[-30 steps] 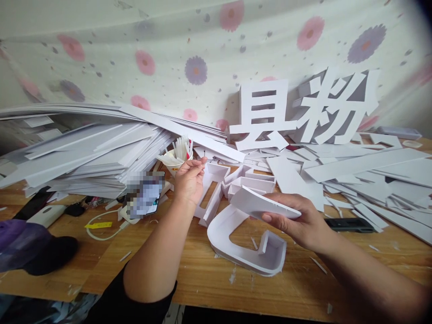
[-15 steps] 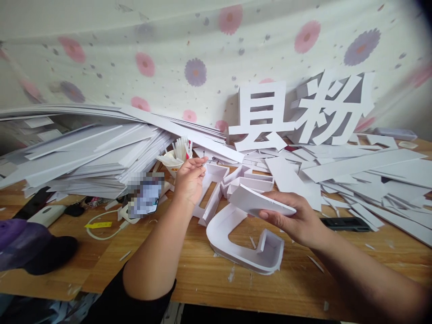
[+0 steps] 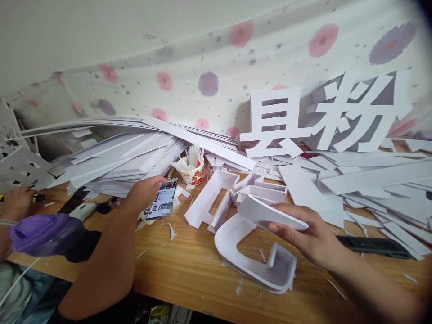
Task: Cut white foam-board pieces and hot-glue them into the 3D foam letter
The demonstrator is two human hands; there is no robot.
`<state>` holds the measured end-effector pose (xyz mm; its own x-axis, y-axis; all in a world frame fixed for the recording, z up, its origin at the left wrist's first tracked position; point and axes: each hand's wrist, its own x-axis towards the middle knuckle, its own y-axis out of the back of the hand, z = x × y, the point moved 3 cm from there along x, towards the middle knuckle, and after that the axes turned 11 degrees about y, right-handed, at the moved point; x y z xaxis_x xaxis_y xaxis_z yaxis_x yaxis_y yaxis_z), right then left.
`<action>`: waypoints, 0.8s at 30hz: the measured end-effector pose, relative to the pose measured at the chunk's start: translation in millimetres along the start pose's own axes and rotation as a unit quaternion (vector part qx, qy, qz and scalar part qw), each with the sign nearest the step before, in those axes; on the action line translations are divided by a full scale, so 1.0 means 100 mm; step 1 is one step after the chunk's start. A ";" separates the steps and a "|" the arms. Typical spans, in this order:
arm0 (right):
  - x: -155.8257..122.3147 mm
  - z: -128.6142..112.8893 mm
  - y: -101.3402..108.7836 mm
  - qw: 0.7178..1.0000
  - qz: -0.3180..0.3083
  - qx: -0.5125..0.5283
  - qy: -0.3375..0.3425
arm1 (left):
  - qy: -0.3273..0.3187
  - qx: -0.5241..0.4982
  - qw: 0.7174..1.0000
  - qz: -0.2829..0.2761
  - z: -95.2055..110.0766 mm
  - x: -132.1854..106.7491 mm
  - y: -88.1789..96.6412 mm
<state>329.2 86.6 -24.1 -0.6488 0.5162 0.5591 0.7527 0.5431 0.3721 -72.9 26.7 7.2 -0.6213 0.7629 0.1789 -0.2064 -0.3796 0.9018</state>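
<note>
My right hand point(image 3: 300, 227) grips a bent strip of white foam board point(image 3: 266, 213) between thumb and fingers. Below that strip lies a hollow white foam-board character point(image 3: 236, 236), its open side up and its curved hook toward me. My left hand point(image 3: 146, 191) is over the phone point(image 3: 165, 198) with fingers stretched toward its upper edge; nothing shows in them. The phone's screen is lit, and it leans on a white object that is partly hidden. Whether the fingertips touch the screen I cannot tell.
A paper cup point(image 3: 194, 173) of white sticks stands behind the phone. Two finished white characters point(image 3: 275, 123) stand by the flowered sheet. Board offcuts point(image 3: 378, 180), stacked sheets point(image 3: 124, 157) and a black tool point(image 3: 374, 247) surround the work. Another person's hand point(image 3: 18, 202) and purple cap point(image 3: 47, 234) are left.
My left hand has moved left and down from near the cup to the phone. My view has swung left, bringing another person's hand in. The right hand keeps its strip.
</note>
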 end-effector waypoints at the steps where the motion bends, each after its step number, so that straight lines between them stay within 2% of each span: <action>1: -0.01 0.01 0.00 1.000 0.000 -0.004 -0.002 | -0.005 0.017 1.000 -0.012 -0.01 0.04 -0.06; 5: -0.03 0.08 0.01 1.000 -0.006 -0.015 -0.008 | -0.022 0.065 0.997 -0.038 0.01 0.19 -0.25; 11: -0.02 0.09 0.02 1.000 0.005 -0.026 0.012 | -0.036 0.099 0.993 -0.047 -0.05 0.37 -0.40; 24: -0.06 0.17 0.04 0.999 -0.004 -0.049 -0.014 | -0.057 0.122 0.989 -0.063 -0.06 0.42 -0.49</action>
<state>333.9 96.7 -38.1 -0.6570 0.5315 0.5347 0.7537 0.4812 0.4477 -93.8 74.2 -32.0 -0.5098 0.8556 0.0894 -0.0791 -0.1501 0.9855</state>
